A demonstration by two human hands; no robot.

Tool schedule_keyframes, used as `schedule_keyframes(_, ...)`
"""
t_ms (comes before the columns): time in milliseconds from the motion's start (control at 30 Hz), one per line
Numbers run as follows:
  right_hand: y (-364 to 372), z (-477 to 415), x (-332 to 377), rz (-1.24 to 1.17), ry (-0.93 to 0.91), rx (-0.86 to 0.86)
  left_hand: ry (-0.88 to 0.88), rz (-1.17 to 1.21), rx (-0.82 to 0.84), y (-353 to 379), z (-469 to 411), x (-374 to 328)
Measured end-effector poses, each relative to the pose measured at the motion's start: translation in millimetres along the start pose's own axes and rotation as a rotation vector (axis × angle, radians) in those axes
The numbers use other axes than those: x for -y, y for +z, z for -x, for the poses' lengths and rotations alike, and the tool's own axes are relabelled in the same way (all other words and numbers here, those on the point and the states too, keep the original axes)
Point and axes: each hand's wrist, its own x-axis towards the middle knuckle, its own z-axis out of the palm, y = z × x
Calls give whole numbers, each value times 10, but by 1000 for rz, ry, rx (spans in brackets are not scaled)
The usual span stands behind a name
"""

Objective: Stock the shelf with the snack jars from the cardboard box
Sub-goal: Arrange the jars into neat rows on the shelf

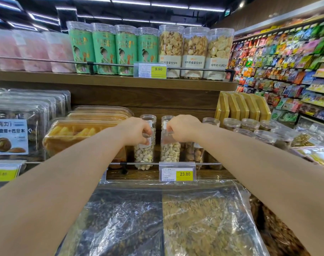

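Note:
Two clear jars of pistachios stand upright side by side on the middle shelf (150, 174), behind its metal rail. My left hand (137, 131) grips the top of the left pistachio jar (144, 154) from above. My right hand (183, 129) grips the top of the right pistachio jar (170, 151) the same way. More clear jars (150, 119) stand behind them, partly hidden by my hands. The cardboard box is not in view.
Trays of yellow snacks (79, 133) sit left of the jars. Jars of darker nuts (194, 152) and more clear-lidded jars (250, 126) stand to the right. The top shelf holds green jars (105, 50) and biscuit jars (194, 52). Plastic-covered bulk bins (176, 218) lie below my arms.

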Motion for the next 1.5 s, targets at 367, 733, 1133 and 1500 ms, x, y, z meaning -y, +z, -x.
schedule_keyframes(367,17,48,-98,-179,-30,-30,16,-28,-15,-6,14,7)
schedule_keyframes(733,79,90,-72,-229,-93,-4,14,-21,-9,2,-5,15)
schedule_keyframes(1133,15,132,-275,-353,-134,-24,42,-79,67,-79,-31,-59)
schedule_keyframes(1500,27,567,-768,-174,62,163,210,-115,44,79,-238,-629)
